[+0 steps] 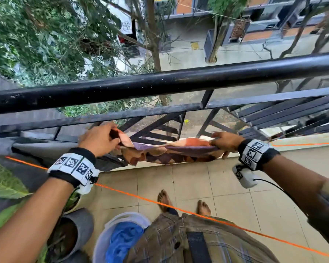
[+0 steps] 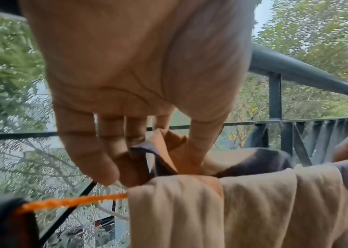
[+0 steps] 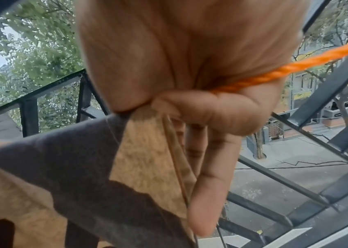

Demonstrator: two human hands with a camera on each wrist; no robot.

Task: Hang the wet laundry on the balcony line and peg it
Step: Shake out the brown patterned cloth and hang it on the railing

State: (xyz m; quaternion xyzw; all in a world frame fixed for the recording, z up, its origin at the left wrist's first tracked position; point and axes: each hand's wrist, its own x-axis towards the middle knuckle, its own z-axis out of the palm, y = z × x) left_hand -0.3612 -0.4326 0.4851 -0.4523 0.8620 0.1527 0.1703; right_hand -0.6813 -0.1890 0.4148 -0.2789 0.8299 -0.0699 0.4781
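Observation:
A patchwork cloth (image 1: 169,152) in orange, tan and purple-grey lies draped over the far orange line (image 1: 302,144), just inside the black railing (image 1: 160,82). My left hand (image 1: 116,142) pinches its raised left corner between thumb and fingers. The left wrist view shows that left hand (image 2: 162,167) pinching the cloth (image 2: 211,209) just above the orange rope (image 2: 73,201). At the cloth's right end my right hand (image 1: 216,144) grips the edge. The right wrist view has the right hand (image 3: 168,114) pinching the cloth (image 3: 143,151) where the rope (image 3: 285,68) runs under the palm. No peg is visible.
A dark garment (image 1: 110,162) hangs on the line left of the cloth. A second orange line (image 1: 217,218) crosses nearer my body. On the tiled floor stand a white bucket (image 1: 103,238) with blue laundry (image 1: 125,242) and a grey plant pot (image 1: 80,224). My bare feet (image 1: 165,200) are below.

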